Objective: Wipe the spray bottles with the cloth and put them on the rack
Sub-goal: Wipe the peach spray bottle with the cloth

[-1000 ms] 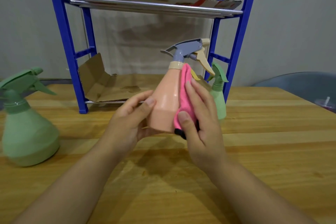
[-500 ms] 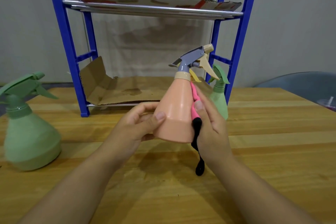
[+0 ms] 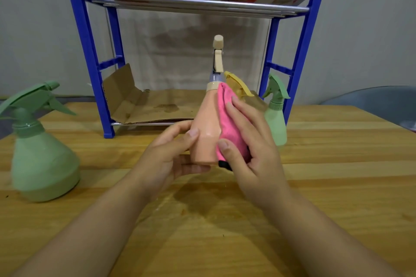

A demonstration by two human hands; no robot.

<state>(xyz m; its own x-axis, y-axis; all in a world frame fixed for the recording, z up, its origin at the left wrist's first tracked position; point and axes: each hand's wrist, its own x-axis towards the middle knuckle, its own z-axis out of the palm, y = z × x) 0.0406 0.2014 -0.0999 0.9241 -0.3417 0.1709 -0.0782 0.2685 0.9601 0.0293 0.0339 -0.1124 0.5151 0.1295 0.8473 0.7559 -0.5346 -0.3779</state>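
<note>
Pale grey wall is filling the background behind a wooden desk [image 3: 315, 198], whose far edge is carrying a blue rack [image 3: 89, 51] lined with torn cardboard [image 3: 144, 105] on both shelves.

Above the middle of the desk, the left hand [image 3: 166, 159] is gripping the base of the pink spray bottle [image 3: 206, 128], thumb curled across its front and fingers tucked under and behind it, holding it upright and clear of the wood. The right hand [image 3: 252, 148] is pressing a pink cloth [image 3: 227, 126] against the bottle's right side, fingers spread along the cloth and thumb pinching its lower end, where a black edge is peeking out. The bottle's cream nozzle is pointing up and away towards the rack.

Near the left edge of the desk, a large green spray bottle [image 3: 42, 155] is standing upright, well apart from the hands. A small green spray bottle [image 3: 275, 117] is standing by the rack's front right post, just beyond the right hand. A yellow spray head [image 3: 236, 84] is showing behind the cloth; what it belongs to is hidden. At the far right, a grey rounded shape [image 3: 369, 96] is sitting beyond the desk.
</note>
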